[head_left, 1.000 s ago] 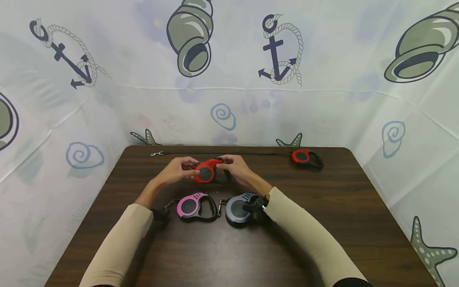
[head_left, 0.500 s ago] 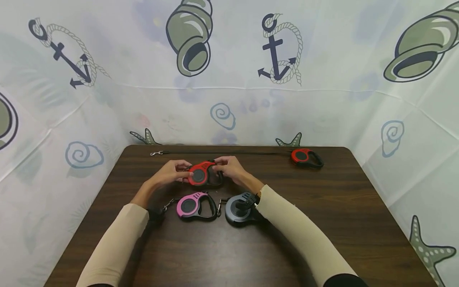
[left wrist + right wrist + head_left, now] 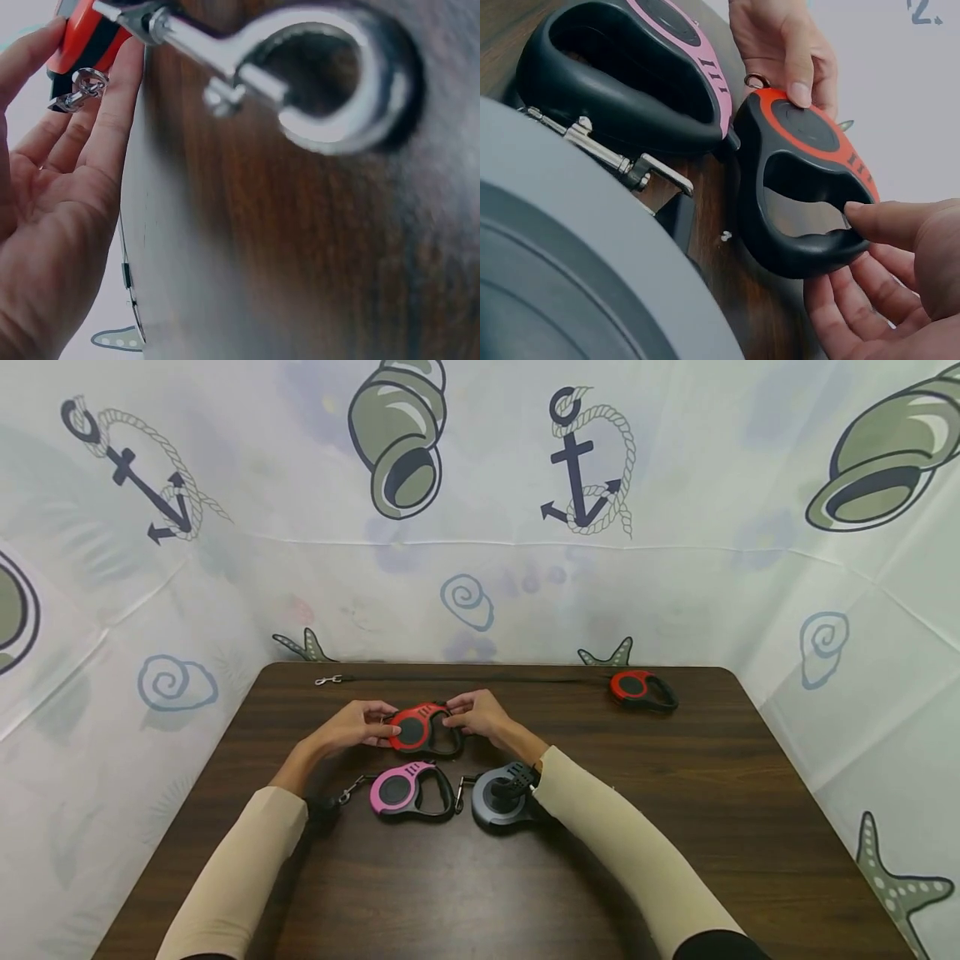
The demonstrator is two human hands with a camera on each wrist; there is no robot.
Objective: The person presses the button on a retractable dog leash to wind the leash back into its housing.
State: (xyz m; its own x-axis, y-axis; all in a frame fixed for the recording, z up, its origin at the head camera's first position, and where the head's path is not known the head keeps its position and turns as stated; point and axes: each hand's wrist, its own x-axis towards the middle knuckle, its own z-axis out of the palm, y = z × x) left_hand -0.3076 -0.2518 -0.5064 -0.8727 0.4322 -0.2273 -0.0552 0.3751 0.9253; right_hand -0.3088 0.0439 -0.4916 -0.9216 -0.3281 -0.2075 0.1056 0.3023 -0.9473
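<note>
A red-and-black retractable dog leash (image 3: 411, 729) is between my two hands at the back middle of the table. With thumb on top and fingers behind, my left hand (image 3: 354, 727) pinches its round body. My right hand (image 3: 483, 717) grips the leash's black handle loop, the thumb at the loop's inside and the fingers underneath in the right wrist view. In the left wrist view a small metal clip (image 3: 88, 84) hangs from the red case beside my left fingers. Just in front of it lie a pink retractable leash (image 3: 393, 791) and a grey one (image 3: 497, 802), partly under my right wrist.
Along the back edge, another red retractable leash (image 3: 632, 685) lies with its black strap (image 3: 465, 678) drawn out leftward to a metal clip (image 3: 328, 680). The metal clip (image 3: 459, 797) of the grey leash sits by the pink handle. A patterned cloth (image 3: 480, 560) hangs behind the brown table (image 3: 480, 893).
Both hands have moved the red leash left and slightly toward me, and it has turned a little flatter. The pink and grey leashes have stayed in place.
</note>
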